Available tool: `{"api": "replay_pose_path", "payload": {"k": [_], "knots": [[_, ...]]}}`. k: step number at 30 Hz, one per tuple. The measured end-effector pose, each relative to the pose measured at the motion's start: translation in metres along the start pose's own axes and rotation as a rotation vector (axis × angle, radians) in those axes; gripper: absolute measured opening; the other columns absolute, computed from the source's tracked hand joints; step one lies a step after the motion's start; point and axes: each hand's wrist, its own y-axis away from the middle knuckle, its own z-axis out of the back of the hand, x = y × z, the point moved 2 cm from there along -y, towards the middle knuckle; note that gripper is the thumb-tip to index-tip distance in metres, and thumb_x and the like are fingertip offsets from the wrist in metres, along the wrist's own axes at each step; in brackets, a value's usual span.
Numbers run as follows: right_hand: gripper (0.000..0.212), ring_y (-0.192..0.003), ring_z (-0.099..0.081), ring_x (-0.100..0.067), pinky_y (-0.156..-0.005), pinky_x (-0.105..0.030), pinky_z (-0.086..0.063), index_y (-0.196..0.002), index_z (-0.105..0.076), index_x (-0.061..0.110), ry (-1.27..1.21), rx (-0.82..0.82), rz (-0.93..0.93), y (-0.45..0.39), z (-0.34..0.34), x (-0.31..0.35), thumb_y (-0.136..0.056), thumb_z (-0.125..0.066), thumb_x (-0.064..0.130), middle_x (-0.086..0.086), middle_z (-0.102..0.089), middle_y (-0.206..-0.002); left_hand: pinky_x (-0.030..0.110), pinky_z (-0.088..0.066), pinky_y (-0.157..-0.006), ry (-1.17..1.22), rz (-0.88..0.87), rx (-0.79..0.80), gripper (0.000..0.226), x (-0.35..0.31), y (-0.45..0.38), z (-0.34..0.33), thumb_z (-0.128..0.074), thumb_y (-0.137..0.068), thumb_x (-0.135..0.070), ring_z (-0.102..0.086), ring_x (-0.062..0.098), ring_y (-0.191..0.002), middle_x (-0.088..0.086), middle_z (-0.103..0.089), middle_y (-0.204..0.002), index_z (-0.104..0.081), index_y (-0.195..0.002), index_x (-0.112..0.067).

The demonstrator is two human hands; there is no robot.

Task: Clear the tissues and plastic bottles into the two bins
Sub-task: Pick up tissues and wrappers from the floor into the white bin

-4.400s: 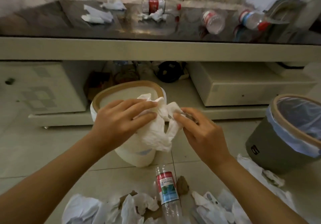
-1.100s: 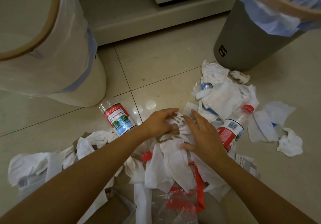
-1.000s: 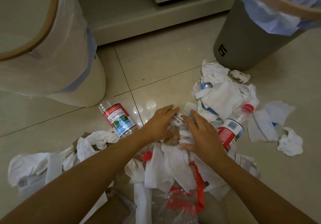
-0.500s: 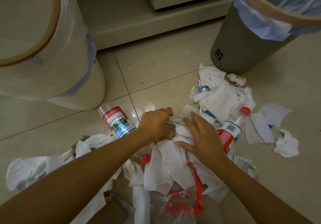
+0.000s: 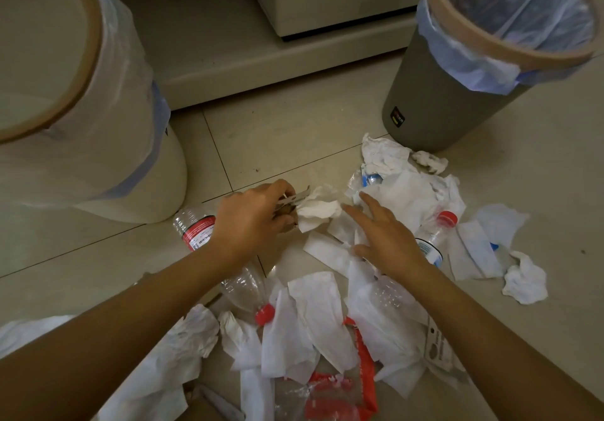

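Gripping a crumpled white tissue (image 5: pixel 318 208) along with a brownish scrap and a thin pale strip I cannot identify, my left hand (image 5: pixel 251 218) is curling its fingers round the bundle just above the floor (image 5: pixel 277 133), between the two bins. My right hand (image 5: pixel 385 237) is lying open beside it, fingers straight and spread, resting on flat tissues in the pile (image 5: pixel 327 322) and holding nothing.

Soft, wrinkled white sheets are spreading around both hands, some folded flat, some balled up; one small wad (image 5: pixel 524 281) is sitting apart at the right. Under my left wrist a clear ribbed bottle (image 5: pixel 192 227) with a red label is lying on its side, its neck end hidden by my arm. A second clear bottle with a red cap (image 5: pixel 436 227) is lying just right of my right hand, partly under tissue. Near the bottom, a red cap (image 5: pixel 264 311) is showing on another clear bottle, and a crinkled clear wrapper with red print (image 5: pixel 340 388) is lying below the tissues.

At left, the white bin (image 5: pixel 137 172) is standing with a tan rim and a translucent liner. At upper right, the grey bin (image 5: pixel 434 106) is standing with a tan rim and a bluish liner, tissues touching its base.
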Motion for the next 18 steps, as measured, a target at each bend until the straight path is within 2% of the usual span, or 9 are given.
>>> {"api": "replay_pose_path", "payload": {"k": [4, 8, 9, 11, 14, 16, 18], "knots": [[0.108, -0.146, 0.001, -0.028, -0.107, -0.048, -0.033, -0.150, -0.002, 0.041, 0.041, 0.216, 0.006, -0.004, -0.014, 0.007, -0.072, -0.076, 0.051, -0.002, 0.013, -0.160, 0.035, -0.053, -0.060, -0.027, -0.012, 0.012, 0.035, 0.004, 0.005, -0.005, -0.070, -0.082, -0.034, -0.062, 0.018, -0.071, -0.004, -0.068, -0.094, -0.059, -0.113, -0.021], [0.099, -0.146, 0.005, -0.034, -0.106, -0.049, -0.034, -0.149, -0.002, 0.044, 0.104, 0.273, 0.017, -0.004, -0.029, 0.016, -0.077, -0.070, 0.051, -0.005, 0.009, -0.160, 0.033, -0.053, -0.058, -0.045, -0.028, 0.011, 0.034, 0.007, 0.009, -0.008, -0.071, -0.081, -0.032, -0.062, 0.017, -0.068, -0.004, -0.069, -0.092, -0.060, -0.112, -0.021], [0.094, -0.146, 0.000, -0.034, -0.104, -0.047, -0.036, -0.149, -0.006, 0.043, 0.103, 0.256, 0.016, -0.005, -0.029, 0.018, -0.079, -0.069, 0.049, -0.006, 0.004, -0.160, 0.033, -0.053, -0.057, -0.055, -0.031, 0.006, 0.034, 0.008, 0.010, -0.008, -0.072, -0.081, -0.032, -0.062, 0.018, -0.067, -0.004, -0.069, -0.091, -0.060, -0.111, -0.021], [0.080, -0.139, -0.021, -0.033, -0.095, -0.041, -0.043, -0.149, -0.017, 0.040, 0.111, 0.190, 0.031, -0.006, -0.028, 0.020, -0.085, -0.065, 0.039, -0.009, -0.015, -0.156, 0.031, -0.051, -0.054, -0.075, -0.042, -0.013, 0.034, 0.009, 0.011, -0.008, -0.074, -0.079, -0.031, -0.062, 0.019, -0.064, -0.003, -0.069, -0.088, -0.061, -0.108, -0.020], [0.065, -0.113, -0.047, -0.030, -0.074, -0.038, -0.049, -0.146, -0.032, 0.032, 0.152, 0.058, 0.116, -0.005, -0.030, 0.025, -0.088, -0.057, 0.016, -0.010, -0.041, -0.137, 0.027, -0.047, -0.053, -0.093, -0.068, -0.021, 0.034, 0.012, 0.012, -0.006, -0.076, -0.077, -0.030, -0.062, 0.019, -0.062, -0.002, -0.069, -0.087, -0.061, -0.107, -0.019], [0.066, -0.098, -0.056, -0.035, -0.061, -0.039, -0.050, -0.138, -0.046, 0.026, 0.136, 0.014, 0.176, -0.003, -0.031, 0.030, -0.079, -0.062, 0.002, -0.015, -0.052, -0.126, 0.028, -0.048, -0.052, -0.123, -0.088, -0.023, 0.035, 0.014, 0.012, -0.002, -0.076, -0.077, -0.029, -0.061, 0.019, -0.060, -0.002, -0.069, -0.086, -0.061, -0.107, -0.019], [0.067, -0.084, -0.063, -0.037, -0.045, -0.035, -0.048, -0.122, -0.061, 0.019, 0.145, -0.020, 0.222, -0.001, -0.028, 0.034, -0.061, -0.074, -0.005, -0.017, -0.060, -0.114, 0.030, -0.051, -0.050, -0.163, -0.112, -0.030, 0.036, 0.015, 0.011, 0.006, -0.077, -0.076, -0.030, -0.060, 0.019, -0.056, -0.002, -0.069, -0.084, -0.061, -0.106, -0.020]]}}
